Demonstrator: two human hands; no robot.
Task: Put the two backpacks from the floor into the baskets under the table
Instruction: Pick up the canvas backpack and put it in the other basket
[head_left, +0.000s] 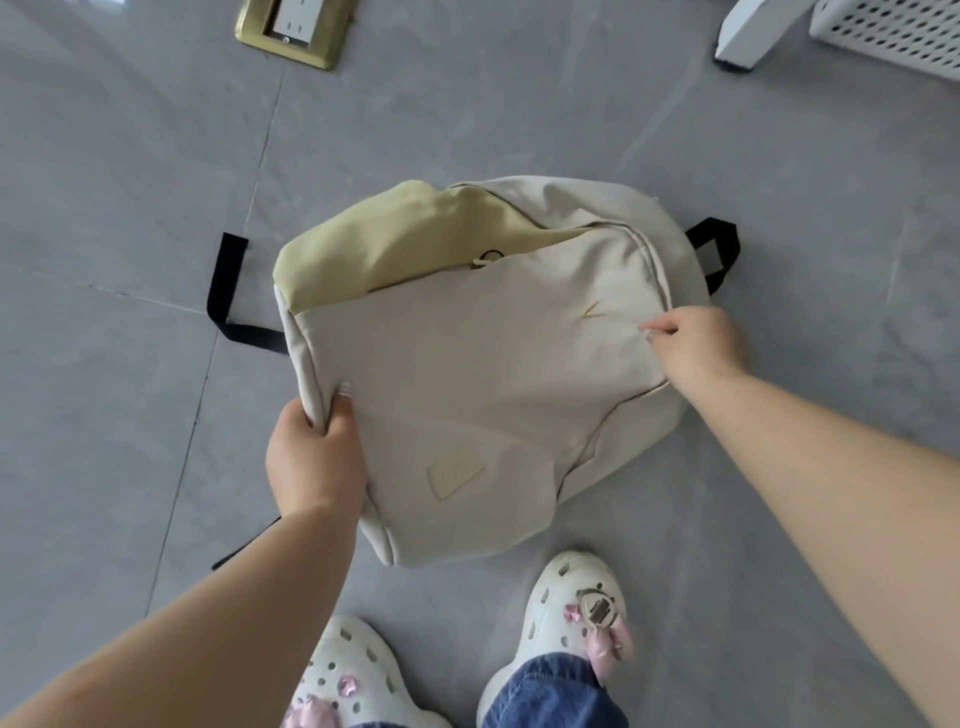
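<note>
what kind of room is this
Probably an office or classroom, though it could be a home. The floor is large glossy grey tiles with a brass floor socket box set in, and a white table leg stands beside a white perforated basket.

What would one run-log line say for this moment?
left hand: grip on backpack side edge | right hand: pinching front fabric | backpack: on floor | basket: far corner

There is one backpack (483, 374), two hands (314, 457) (698, 345), two white shoes (571, 618) (353, 675), one floor socket (293, 28), and perhaps one basket (893, 34).
</note>
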